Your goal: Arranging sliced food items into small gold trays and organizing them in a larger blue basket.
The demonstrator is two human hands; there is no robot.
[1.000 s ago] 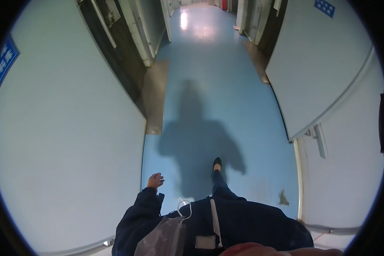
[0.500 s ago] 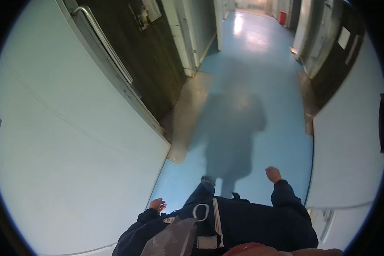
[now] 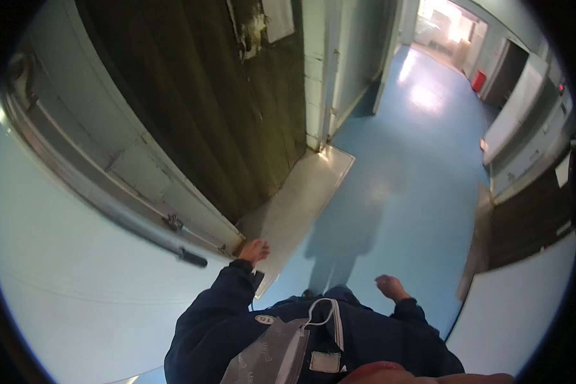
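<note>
My left hand point(image 3: 256, 251) hangs in the air above the beige doorway strip point(image 3: 304, 192), close to the end of the white door panel on the left. Its fingers are loosely apart and nothing is in them. My right hand point(image 3: 392, 288) is over the blue floor point(image 3: 409, 211), with fingers curled in and nothing showing between them. Dark sleeves cover both arms. A clear plastic sheet with a white loop point(image 3: 323, 313) hangs at the front of my dark jacket point(image 3: 377, 336).
A dark, worn door point(image 3: 198, 96) stands at the left, beside a long metal bar with a black end point(image 3: 192, 258). Along the right run white panels point(image 3: 525, 301) and a dark door point(image 3: 534, 224). A red bin point(image 3: 479, 81) stands far down the corridor.
I have moved forward along the corridor and the view has turned to the left. The left hand has risen toward the doorway; the right hand is lower and nearer the body.
</note>
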